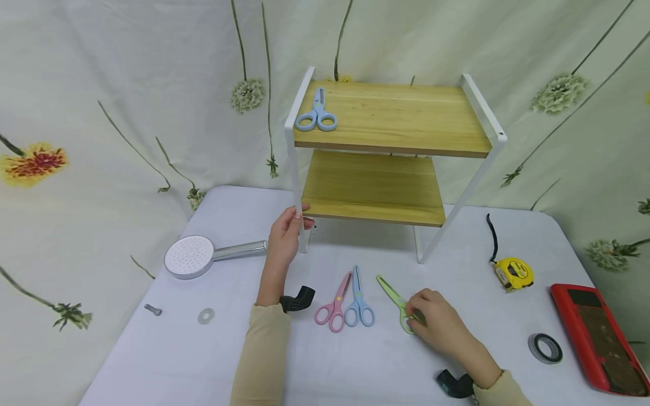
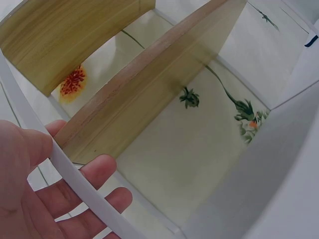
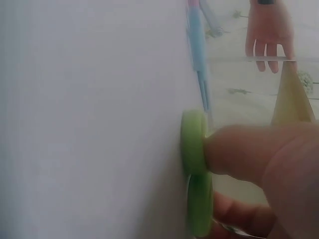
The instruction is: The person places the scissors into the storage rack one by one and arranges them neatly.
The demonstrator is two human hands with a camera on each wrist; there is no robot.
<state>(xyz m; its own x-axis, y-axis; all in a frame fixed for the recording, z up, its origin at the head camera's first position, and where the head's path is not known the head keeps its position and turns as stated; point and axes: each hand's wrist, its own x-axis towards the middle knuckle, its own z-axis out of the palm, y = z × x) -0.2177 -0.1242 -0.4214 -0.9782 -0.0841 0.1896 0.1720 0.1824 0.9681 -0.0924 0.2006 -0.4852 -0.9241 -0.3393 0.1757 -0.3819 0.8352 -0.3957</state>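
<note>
From here I see a draped workspace, home or studio I can't tell: flowered fabric [image 1: 167, 73] far, white table [image 1: 178, 361] near.

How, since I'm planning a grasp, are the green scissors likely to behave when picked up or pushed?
The green scissors would probably stay stiff along their straight blades. Their slim build suggests little weight. Being flat in shape, they seem apt to slide rather than roll, though the right hand at their loops may limit that.

Free gap between upper board [image 1: 396, 118] and lower board [image 1: 376, 186], white frame [image 1: 482, 110] bounding both sides
</note>
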